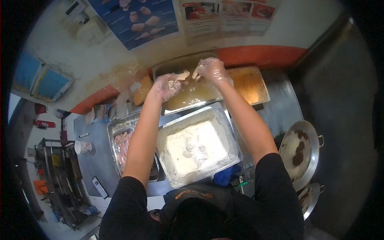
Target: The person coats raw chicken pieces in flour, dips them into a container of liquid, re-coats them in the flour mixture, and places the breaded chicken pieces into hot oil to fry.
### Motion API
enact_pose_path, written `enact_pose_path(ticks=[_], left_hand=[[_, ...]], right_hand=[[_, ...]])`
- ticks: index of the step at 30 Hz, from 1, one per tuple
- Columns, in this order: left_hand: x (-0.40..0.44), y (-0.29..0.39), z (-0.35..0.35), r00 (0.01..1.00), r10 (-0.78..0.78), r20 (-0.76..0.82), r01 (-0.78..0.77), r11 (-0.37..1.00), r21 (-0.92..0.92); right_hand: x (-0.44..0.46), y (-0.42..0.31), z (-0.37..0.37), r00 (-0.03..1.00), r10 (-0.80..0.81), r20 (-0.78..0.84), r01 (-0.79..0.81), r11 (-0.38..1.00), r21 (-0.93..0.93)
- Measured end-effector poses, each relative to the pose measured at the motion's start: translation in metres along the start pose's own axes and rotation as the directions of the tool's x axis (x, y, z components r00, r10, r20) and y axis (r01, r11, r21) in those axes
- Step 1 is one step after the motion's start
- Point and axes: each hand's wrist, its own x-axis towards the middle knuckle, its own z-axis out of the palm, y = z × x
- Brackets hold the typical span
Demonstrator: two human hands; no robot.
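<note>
Above a metal pan of cloudy liquid (188, 96), my left hand (169, 86) in a clear plastic glove is closed around a pale piece of raw chicken (183, 75). To its right, my gloved right hand (214, 70) grips another coated chicken piece (197, 75) over the same pan. The hands are apart. Nearer to me, a large metal tray of white flour (172, 154) has several floured pieces (195, 150) at its middle. Left of it, partly behind my left forearm, pink raw chicken (122, 144) lies in a metal tray.
A shallow tray (250, 86) stands right of the liquid pan. Two large round pans (314, 160) are at the right. A white cup (83, 147) and a phone (99, 187) sit on the left counter. Plastic bags (120, 106) lie by the wall.
</note>
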Motion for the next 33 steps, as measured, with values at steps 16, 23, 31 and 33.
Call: enact_pose_path(ticks=[16, 23, 31, 33], left_hand=[[0.011, -0.016, -0.017, 0.994, -0.083, -0.068, 0.067, 0.975, -0.212], [0.008, -0.019, -0.026, 0.994, -0.108, -0.008, 0.101, 0.950, -0.296], [-0.002, -0.024, 0.002, 0.972, -0.040, -0.233, -0.007, 0.980, -0.197], [-0.002, -0.026, 0.008, 0.940, 0.076, -0.333, -0.103, 0.992, -0.065]], right_hand=[[0.001, 0.024, 0.006, 0.998, 0.015, 0.053, -0.024, 0.982, 0.186], [-0.011, 0.011, -0.003, 0.990, 0.066, 0.126, -0.106, 0.930, 0.351], [-0.007, 0.023, 0.008, 1.000, -0.024, 0.000, 0.023, 0.964, 0.266], [-0.013, 0.014, 0.000, 0.998, 0.012, 0.058, -0.031, 0.943, 0.331]])
